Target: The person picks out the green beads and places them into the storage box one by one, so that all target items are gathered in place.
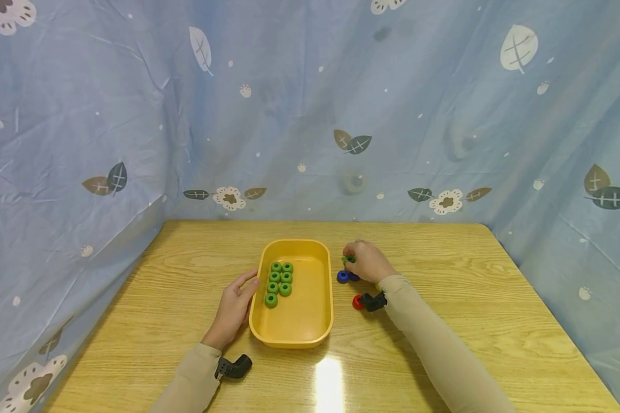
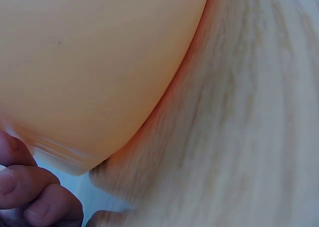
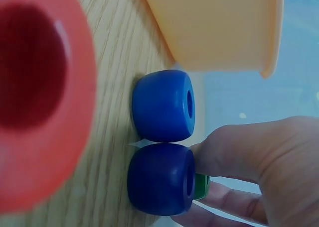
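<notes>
A yellow tray stands mid-table, with several green beads in rows along its left side. At the tray's left wall is my left hand, its thumb at the rim and its fingers curled against the outside. Right of the tray, my right hand pinches a green bead between thumb and fingers. Below that hand, two blue beads, one lighter and one darker, lie side by side on the table. The dark one partly hides the green bead in the right wrist view.
A red bead lies nearer the front, partly covered by the right wrist's black camera. The wooden table meets a blue patterned curtain at its back and sides.
</notes>
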Action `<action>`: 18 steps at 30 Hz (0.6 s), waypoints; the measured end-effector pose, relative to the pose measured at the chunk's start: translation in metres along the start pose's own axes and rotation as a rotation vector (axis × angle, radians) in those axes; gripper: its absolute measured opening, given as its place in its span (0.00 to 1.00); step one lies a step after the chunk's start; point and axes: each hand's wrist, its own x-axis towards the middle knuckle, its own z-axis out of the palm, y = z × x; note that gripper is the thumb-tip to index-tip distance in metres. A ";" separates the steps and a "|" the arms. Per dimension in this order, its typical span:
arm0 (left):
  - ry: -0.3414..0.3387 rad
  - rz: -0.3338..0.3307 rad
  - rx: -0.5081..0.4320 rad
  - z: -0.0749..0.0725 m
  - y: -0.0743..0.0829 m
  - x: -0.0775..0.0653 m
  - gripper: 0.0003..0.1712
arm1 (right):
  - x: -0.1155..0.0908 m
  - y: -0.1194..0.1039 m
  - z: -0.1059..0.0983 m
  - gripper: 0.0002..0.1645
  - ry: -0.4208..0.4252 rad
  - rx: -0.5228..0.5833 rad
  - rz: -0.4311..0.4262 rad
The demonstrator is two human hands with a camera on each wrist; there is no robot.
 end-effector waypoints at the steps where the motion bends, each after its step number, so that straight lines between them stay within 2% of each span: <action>1: -0.001 0.000 0.002 0.000 0.000 0.000 0.28 | 0.000 0.000 0.000 0.14 0.001 0.002 0.000; 18: 0.000 0.002 0.025 0.001 0.002 -0.002 0.28 | -0.005 -0.013 -0.009 0.15 0.074 0.029 -0.050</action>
